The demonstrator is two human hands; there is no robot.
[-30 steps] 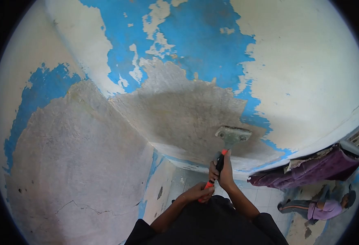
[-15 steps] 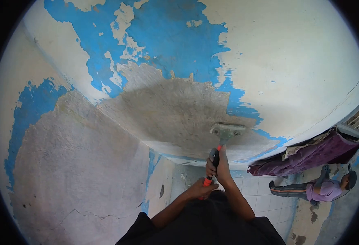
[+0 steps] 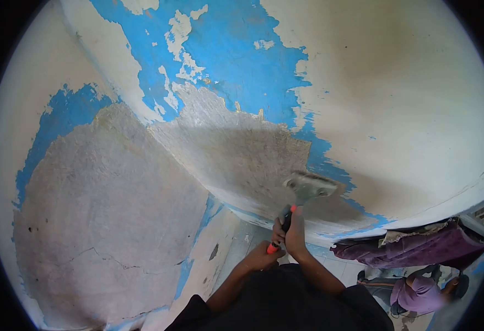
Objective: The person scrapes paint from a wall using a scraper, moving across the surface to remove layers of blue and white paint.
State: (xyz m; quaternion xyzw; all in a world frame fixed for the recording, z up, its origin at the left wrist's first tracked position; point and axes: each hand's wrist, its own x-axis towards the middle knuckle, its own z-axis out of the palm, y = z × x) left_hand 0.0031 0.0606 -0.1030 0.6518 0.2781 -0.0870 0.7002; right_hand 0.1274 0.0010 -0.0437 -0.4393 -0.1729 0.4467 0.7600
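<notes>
A wide-bladed wall scraper (image 3: 311,188) with a black and orange handle is held up at the wall, its grey metal head slanting down to the right. My right hand (image 3: 292,234) wraps the black grip just below the head. Lower down, the orange end of the handle is in the closed fingers of my left hand (image 3: 259,257). Around the blade lies bare grey plaster (image 3: 236,160), bordered by blue paint (image 3: 242,60) and cream paint (image 3: 402,94). The blade looks close to the plaster; contact cannot be made out.
A second wall (image 3: 115,204) with a large grey patch meets this one at a corner on the left. Purple cloth (image 3: 418,243) covers something at the lower right. Near it is another person (image 3: 418,292) in a purple top and dark cap. Pale floor tiles (image 3: 330,267) show below.
The scraper's head has tilted, its right end now lower, and both hands have shifted slightly left in view. The camera view has turned a little. The other person appears lower in the picture.
</notes>
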